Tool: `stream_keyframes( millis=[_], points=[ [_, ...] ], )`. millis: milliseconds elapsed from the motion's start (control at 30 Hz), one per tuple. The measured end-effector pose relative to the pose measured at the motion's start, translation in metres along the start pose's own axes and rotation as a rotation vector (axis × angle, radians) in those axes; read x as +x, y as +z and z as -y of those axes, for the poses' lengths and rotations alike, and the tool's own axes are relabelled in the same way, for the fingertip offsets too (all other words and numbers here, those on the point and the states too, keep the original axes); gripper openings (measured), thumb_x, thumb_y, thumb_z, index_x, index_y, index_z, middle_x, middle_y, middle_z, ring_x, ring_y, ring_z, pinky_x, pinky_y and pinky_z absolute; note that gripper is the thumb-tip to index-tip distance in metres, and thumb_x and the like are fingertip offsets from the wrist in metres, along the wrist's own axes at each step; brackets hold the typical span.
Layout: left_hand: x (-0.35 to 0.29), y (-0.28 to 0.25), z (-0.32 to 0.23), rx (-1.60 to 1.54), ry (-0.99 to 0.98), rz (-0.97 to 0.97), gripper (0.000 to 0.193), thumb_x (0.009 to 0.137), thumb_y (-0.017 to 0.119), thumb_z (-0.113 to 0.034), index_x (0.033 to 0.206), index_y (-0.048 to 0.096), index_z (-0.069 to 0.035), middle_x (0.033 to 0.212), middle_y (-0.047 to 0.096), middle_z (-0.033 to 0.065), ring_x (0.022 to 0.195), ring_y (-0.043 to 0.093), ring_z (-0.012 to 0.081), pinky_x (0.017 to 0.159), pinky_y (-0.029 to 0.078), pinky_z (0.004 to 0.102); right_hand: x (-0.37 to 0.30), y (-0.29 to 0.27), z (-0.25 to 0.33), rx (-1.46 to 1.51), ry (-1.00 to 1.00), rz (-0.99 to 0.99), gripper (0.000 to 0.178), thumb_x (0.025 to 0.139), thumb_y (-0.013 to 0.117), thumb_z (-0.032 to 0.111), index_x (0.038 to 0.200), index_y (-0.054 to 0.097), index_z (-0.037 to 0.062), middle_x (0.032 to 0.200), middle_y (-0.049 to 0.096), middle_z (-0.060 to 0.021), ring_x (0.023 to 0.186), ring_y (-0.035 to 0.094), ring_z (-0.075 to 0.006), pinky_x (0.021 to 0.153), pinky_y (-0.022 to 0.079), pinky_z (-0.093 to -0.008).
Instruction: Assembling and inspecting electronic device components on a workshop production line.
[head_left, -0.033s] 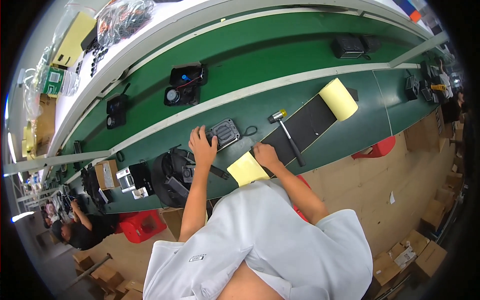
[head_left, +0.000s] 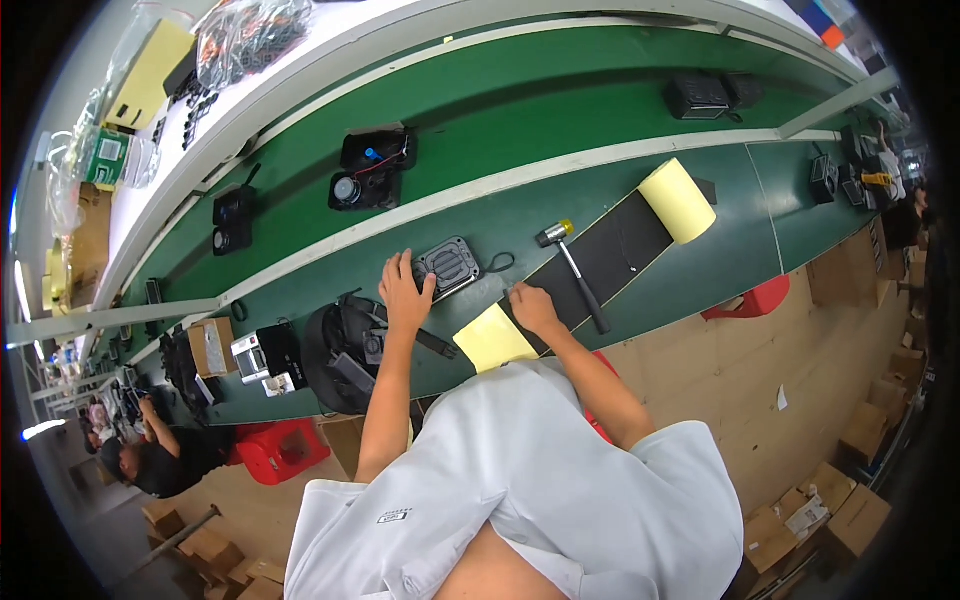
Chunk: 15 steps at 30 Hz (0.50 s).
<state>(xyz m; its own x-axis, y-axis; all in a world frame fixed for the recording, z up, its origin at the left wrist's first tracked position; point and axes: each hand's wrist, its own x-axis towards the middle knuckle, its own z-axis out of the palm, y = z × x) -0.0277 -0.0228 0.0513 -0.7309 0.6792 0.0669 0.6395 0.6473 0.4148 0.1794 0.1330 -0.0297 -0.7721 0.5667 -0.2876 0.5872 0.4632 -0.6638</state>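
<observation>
A black boxy device with a silvery rim, like a portable speaker [head_left: 455,262], lies on the green bench, a strap loop at its right end. My left hand [head_left: 405,292] rests against its left end, fingers stretched and spread, thumb near its face. To the right, my right hand [head_left: 534,308] is closed at the left end of a black strip [head_left: 625,245] with yellow backing. Its fingertips press together, and what they pinch is too small to make out. Yellow sheet [head_left: 494,338] lies just below that hand. A mallet [head_left: 580,275] with a yellow-and-dark head lies across the strip.
A yellow roll [head_left: 678,200] sits at the strip's far end. Left of my left arm are a black backpack [head_left: 340,350] and a silver-and-black box [head_left: 262,355]. Opened black housings [head_left: 370,170] stand on the green belt behind a pale rail [head_left: 480,198]. A person [head_left: 150,460] works at far left.
</observation>
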Motion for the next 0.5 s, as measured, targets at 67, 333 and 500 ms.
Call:
stream_keyframes(
  millis=[67, 333, 500],
  points=[
    [0.001, 0.002, 0.009, -0.054, 0.038, 0.003, 0.067, 0.087, 0.067, -0.033, 0.144, 0.042, -0.006, 0.143, 0.043, 0.0201, 0.135, 0.036, 0.0414, 0.109, 0.029, 0.0530, 0.003, -0.008, -0.003, 0.247, 0.141, 0.016, 0.029, 0.095, 0.050, 0.024, 0.092, 0.063, -0.0017, 0.079, 0.069, -0.0227, 0.070, 0.070, -0.0347, 0.060, 0.057, -0.0478],
    [-0.009, -0.010, -0.008, 0.193, 0.121, 0.168, 0.106, 0.068, 0.082, -0.048, 0.155, 0.028, -0.022, 0.157, 0.026, 0.0157, 0.146, 0.022, 0.0393, 0.113, 0.020, 0.0642, -0.006, -0.024, 0.005, 0.236, 0.094, -0.023, 0.015, 0.093, 0.058, 0.016, 0.094, 0.062, 0.0006, 0.079, 0.067, -0.0150, 0.065, 0.067, -0.0278, 0.060, 0.054, -0.0398],
    [-0.008, -0.011, -0.016, 0.230, 0.086, 0.187, 0.107, 0.066, 0.085, -0.040, 0.155, 0.028, -0.023, 0.154, 0.030, 0.0154, 0.144, 0.024, 0.0386, 0.113, 0.020, 0.0634, -0.038, -0.014, 0.015, -0.070, -0.357, -0.223, 0.012, 0.084, 0.065, 0.014, 0.083, 0.058, 0.0052, 0.080, 0.059, -0.0130, 0.074, 0.064, -0.0315, 0.062, 0.052, -0.0443]
  ],
)
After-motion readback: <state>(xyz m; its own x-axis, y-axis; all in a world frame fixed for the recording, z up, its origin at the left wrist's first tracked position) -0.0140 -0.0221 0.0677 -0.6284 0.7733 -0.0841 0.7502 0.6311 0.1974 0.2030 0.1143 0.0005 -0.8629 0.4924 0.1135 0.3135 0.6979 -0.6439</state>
